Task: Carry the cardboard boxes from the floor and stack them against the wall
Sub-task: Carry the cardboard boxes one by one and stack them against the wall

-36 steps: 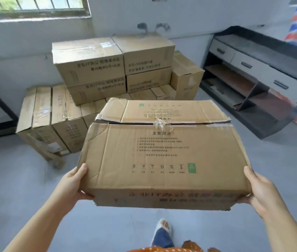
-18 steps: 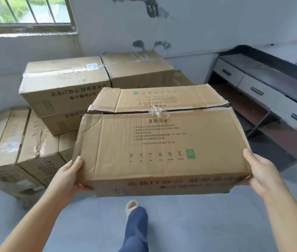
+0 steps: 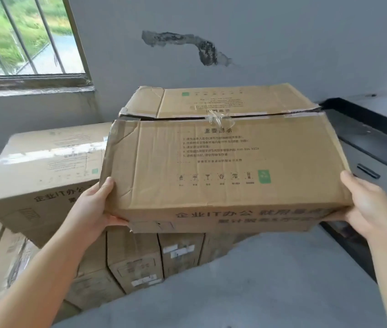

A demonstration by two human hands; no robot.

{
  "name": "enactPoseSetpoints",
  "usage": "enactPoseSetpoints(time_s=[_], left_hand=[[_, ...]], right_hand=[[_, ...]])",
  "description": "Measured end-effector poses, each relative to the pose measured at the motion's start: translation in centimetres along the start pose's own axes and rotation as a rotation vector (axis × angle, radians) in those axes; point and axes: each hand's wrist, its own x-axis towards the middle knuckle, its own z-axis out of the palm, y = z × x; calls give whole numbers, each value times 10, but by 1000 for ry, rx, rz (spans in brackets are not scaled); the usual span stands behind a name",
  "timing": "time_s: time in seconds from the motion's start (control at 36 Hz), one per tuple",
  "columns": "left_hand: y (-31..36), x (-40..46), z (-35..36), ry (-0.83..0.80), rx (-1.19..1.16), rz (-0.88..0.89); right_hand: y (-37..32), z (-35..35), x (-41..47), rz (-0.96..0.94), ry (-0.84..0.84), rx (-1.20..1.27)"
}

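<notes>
Two hands grip carried box [image 3: 220,162]: left hand [image 3: 93,207] & right hand [image 3: 367,204] curled round near corners. Now closer to wall [image 3: 258,31], raised above stacked boxes [image 3: 45,166].

Only two arms and two hands of the person show. Both forearms are bare from the lower edge of the frame up to the wrist; no sleeve, cuff or glove is seen on them. The left hand [image 3: 93,207], at the middle left of the frame, wears no ring, watch or band on the parts that show. The right hand [image 3: 365,207], at the middle right, is also plain, with nothing worn on the wrist. The fingernails that can be seen look short and without paint, as far as the blurred picture allows. The arms are slim and smooth, with no marks or tattoos visible.
</notes>
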Motion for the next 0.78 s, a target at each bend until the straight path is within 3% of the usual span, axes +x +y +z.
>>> enactPoseSetpoints(time_s=[0.19,0.44,0.64,0.78], left_hand=[[47,96,33,158,-79,20],[70,207,88,293,-84,92],[57,264,111,447,-84,15],[50,272,118,428,-49,115]], right_hand=[[-42,82,133,-75,-79,-40],[-63,175,299,-29,-168,35],[-37,225,386,48,-297,-88],[-11,224,412,112,-343,-154]])
